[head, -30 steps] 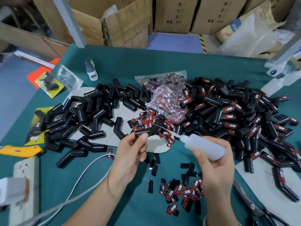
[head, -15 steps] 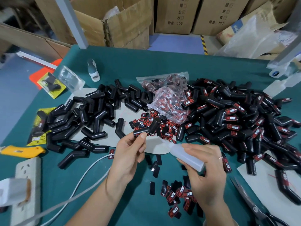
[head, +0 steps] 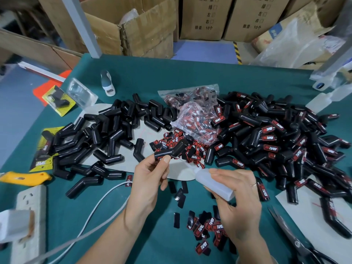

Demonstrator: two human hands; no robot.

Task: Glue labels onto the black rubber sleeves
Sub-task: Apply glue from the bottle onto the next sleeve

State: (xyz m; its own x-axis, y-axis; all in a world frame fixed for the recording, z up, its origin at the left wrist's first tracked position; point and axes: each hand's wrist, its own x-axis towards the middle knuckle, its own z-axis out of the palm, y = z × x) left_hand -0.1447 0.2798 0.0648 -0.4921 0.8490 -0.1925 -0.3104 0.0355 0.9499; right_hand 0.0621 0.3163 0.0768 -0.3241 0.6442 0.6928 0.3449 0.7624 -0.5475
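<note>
My left hand (head: pixel 150 176) pinches a bent black rubber sleeve (head: pixel 172 150) by one end, lifted above the table. My right hand (head: pixel 238 199) grips a translucent glue bottle (head: pixel 213 182), nozzle aimed up-left and short of the sleeve. Red-and-black labels (head: pixel 205 229) lie loose in front of my right hand, and more labels (head: pixel 190 149) sit behind the held sleeve. Plain sleeves (head: pixel 99 138) are heaped on the left. Labelled sleeves (head: pixel 276 138) are heaped on the right.
A clear bag of labels (head: pixel 196 115) lies between the heaps. Scissors (head: pixel 297 241) lie at the lower right, a yellow cutter (head: pixel 24 178) and a power strip (head: pixel 28 221) with a white cable (head: pixel 99 204) at the left. Cardboard boxes (head: pixel 144 29) stand behind the green table (head: pixel 190 77).
My right hand drew the glue bottle back from the sleeve, down and toward me. My left hand still holds the sleeve, which has turned a little.
</note>
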